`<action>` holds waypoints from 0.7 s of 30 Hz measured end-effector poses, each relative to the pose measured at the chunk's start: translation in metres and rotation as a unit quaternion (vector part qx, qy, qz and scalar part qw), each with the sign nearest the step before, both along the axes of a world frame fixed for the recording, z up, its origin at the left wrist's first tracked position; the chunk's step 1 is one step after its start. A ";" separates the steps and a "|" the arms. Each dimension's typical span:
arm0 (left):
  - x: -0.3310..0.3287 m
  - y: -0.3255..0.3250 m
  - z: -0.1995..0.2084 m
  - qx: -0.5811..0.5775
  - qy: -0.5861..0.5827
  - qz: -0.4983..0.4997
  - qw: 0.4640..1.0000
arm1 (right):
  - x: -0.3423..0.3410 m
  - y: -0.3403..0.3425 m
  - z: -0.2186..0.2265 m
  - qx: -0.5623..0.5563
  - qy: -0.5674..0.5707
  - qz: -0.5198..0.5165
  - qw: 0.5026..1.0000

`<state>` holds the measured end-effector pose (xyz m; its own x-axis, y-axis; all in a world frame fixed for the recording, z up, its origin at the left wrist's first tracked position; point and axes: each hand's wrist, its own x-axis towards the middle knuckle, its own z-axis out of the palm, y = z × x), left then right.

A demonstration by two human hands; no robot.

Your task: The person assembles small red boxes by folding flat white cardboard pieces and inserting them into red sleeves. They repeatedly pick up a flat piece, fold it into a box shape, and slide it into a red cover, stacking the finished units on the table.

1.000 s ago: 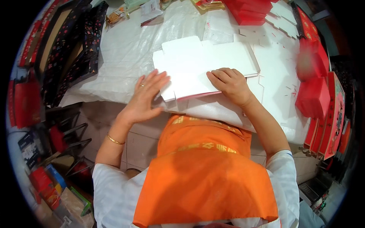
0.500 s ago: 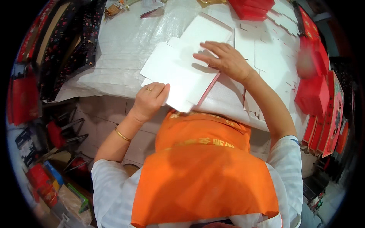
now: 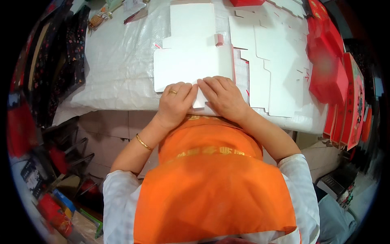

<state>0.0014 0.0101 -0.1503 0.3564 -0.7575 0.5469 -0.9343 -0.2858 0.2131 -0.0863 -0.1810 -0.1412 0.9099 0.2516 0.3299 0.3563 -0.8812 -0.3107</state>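
A flat white cardboard box blank (image 3: 191, 61) lies squarely in front of me, its long panel pointing away and a small reddish tab standing up at its right. My left hand (image 3: 176, 101) grips the near edge, thumb toward the middle. Beside it, my right hand (image 3: 223, 96) grips the same edge, fingers together on top. The two hands nearly touch at the thumbs, with a small flap of the blank showing between them. The fingers' undersides are hidden.
A white woven sheet (image 3: 122, 69) covers the table. More flat white blanks (image 3: 280, 69) lie overlapped to the right. Red boxes (image 3: 329, 77) stand at the right edge, with dark floral-patterned pieces (image 3: 75, 53) at the left. Small packets (image 3: 132, 8) lie at the far left.
The blank has turned from slanted to straight toward me. My right hand, spread over it before, has come down to the near edge and closed there; my left hand has shifted right.
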 end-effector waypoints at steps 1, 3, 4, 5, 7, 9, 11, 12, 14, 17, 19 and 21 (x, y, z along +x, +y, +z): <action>0.002 0.001 -0.001 0.020 -0.009 0.001 1.000 | -0.001 -0.001 -0.004 -0.004 0.001 0.002 1.000; 0.004 -0.001 -0.005 0.010 -0.026 0.004 1.000 | 0.000 -0.002 -0.009 -0.010 -0.007 0.009 1.000; 0.004 -0.003 -0.006 0.014 -0.025 0.006 1.000 | 0.000 -0.002 -0.011 -0.011 -0.010 0.005 1.000; 0.005 -0.004 -0.007 0.017 -0.022 0.009 1.000 | 0.000 -0.002 -0.012 -0.013 -0.013 0.003 1.000; 0.008 -0.004 -0.005 0.026 -0.006 0.004 1.000 | 0.001 -0.002 -0.014 -0.015 -0.016 0.004 1.000; 0.014 0.002 -0.002 0.036 0.020 -0.011 0.999 | 0.001 -0.003 -0.015 -0.019 -0.017 0.008 1.000; 0.024 0.014 0.002 0.022 0.052 0.001 0.998 | 0.002 -0.004 -0.015 -0.038 -0.017 0.013 0.999; 0.028 0.019 0.004 0.015 0.069 0.009 0.997 | 0.002 -0.005 -0.014 -0.044 -0.019 0.018 0.999; 0.031 0.029 0.004 0.007 0.072 0.028 0.997 | 0.002 -0.005 -0.013 -0.050 -0.041 0.013 0.998; 0.030 0.033 -0.001 -0.023 0.126 0.051 0.990 | 0.001 -0.004 -0.010 -0.053 -0.060 0.013 0.997; 0.028 0.030 -0.004 -0.042 0.135 0.067 0.988 | 0.002 -0.003 -0.009 -0.059 -0.070 0.011 0.996; 0.027 0.026 -0.007 -0.072 0.159 0.062 0.983 | 0.003 -0.003 -0.008 -0.072 -0.080 0.007 0.994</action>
<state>0.0284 0.0362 -0.1570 0.6117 -0.6200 0.4913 -0.7738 -0.3396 0.5348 -0.0830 -0.1838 -0.1494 0.8451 0.3184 0.4295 0.4032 -0.9071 -0.1209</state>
